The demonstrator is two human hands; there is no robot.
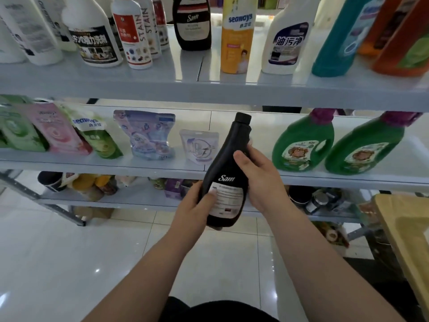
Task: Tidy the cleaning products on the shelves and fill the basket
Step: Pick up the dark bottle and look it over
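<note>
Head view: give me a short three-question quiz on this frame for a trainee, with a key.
1. True or false: only the right hand holds the black Sam bottle.
2. Where does the second Sam bottle stand? A) top shelf B) bottom shelf C) floor
3. How many green jugs stand on the middle shelf?
Key: 1 false, the left hand grips it too; 2 A; 3 two.
</note>
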